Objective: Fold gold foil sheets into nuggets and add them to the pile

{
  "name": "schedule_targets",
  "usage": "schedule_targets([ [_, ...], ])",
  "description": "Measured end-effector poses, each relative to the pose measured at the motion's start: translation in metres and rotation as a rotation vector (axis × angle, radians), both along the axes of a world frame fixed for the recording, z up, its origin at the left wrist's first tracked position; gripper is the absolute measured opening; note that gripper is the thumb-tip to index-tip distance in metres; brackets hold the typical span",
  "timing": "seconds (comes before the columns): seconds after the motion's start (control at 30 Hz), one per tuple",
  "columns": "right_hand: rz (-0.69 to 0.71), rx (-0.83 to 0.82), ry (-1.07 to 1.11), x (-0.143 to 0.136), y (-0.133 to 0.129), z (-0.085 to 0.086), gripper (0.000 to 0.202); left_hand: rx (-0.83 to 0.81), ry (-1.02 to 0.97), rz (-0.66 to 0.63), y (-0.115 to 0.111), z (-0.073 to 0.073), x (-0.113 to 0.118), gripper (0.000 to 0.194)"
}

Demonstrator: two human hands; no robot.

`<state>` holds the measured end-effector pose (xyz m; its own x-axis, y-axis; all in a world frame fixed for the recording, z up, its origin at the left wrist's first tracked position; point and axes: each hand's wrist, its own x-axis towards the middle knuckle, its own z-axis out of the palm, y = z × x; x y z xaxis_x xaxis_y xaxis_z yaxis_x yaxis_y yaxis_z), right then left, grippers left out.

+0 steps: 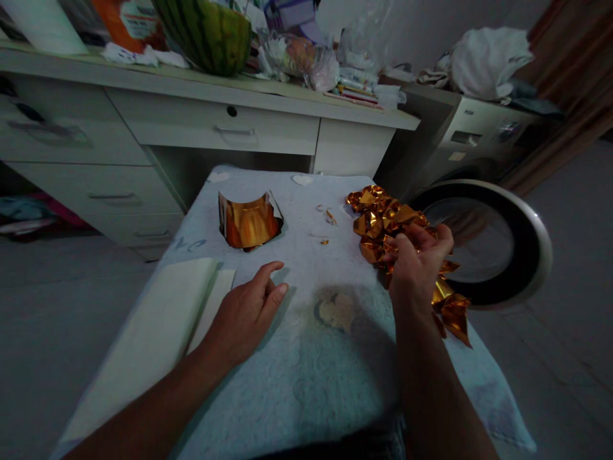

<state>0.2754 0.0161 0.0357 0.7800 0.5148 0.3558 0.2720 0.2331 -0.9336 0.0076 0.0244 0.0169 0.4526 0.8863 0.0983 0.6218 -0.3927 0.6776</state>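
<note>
My left hand (251, 313) rests on the cloth-covered table (306, 383), thumb and forefinger apart, with nothing between them. Ahead of it stands a curved stack of shiny gold foil paper (249, 223), its side edges bent upward. At the table's right edge lies a heap of folded gold foil pieces (376, 214). My right hand (421, 259) is in this heap with its fingers curled on a foil piece, whose exact outline the hand hides. Small gold scraps (330, 217) lie between the stack and the heap.
Folded pale sheets (153, 338) lie along the table's left side. Behind stands a white drawer desk (201, 121) bearing a cut watermelon (205, 35), an orange package (131, 25) and plastic bags. On the right, the open round door (531, 243) of a washing machine (460, 134) sits close to the heap.
</note>
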Motion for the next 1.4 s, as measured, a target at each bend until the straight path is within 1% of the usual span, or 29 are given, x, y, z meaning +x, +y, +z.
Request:
schedule_targets([
  [0.23,0.013,0.097,-0.147,0.001,0.0,-0.005,0.043,-0.001,0.004,-0.013,0.001,-0.002,0.0,0.041],
  [0.33,0.089,0.07,-0.172,-0.006,-0.001,-0.005,0.03,-0.006,0.006,-0.019,0.001,-0.002,0.0,0.04],
  [0.43,0.199,-0.014,-0.183,-0.019,-0.002,-0.006,0.017,-0.009,0.014,-0.017,0.001,-0.001,0.0,0.04],
  [0.53,0.318,-0.132,-0.247,-0.032,-0.001,-0.008,0.014,-0.002,0.017,-0.012,0.001,-0.001,0.001,0.039],
  [0.7,0.473,-0.334,-0.471,-0.047,-0.002,-0.01,0.013,0.009,0.031,0.014,0.002,-0.001,0.001,0.033],
  [0.8,0.624,-0.423,-0.615,-0.054,0.0,-0.005,0.013,0.016,0.011,0.049,0.003,0.0,0.0,0.03],
  [0.87,0.73,-0.461,-0.717,-0.06,0.004,-0.001,0.014,0.018,-0.016,0.077,0.003,0.002,-0.001,0.028],
  [0.97,0.8,-0.507,-0.845,-0.069,0.018,0.003,0.014,0.01,-0.076,0.111,0.004,0.006,-0.004,0.023],
  [1.03,0.792,-0.558,-0.864,-0.077,0.032,0.003,0.013,-0.001,-0.122,0.136,0.004,0.007,-0.005,0.022],
  [1.1,0.714,-0.618,-0.844,-0.086,0.047,0.002,0.013,-0.017,-0.16,0.159,0.005,0.007,-0.006,0.021],
  [1.23,0.549,-0.701,-0.784,-0.107,0.073,-0.004,0.024,-0.043,-0.215,0.178,0.005,0.005,-0.007,0.02],
  [1.4,0.439,-0.737,-0.762,-0.123,0.093,-0.015,0.036,-0.066,-0.284,0.217,0.007,0.003,-0.009,0.018],
])
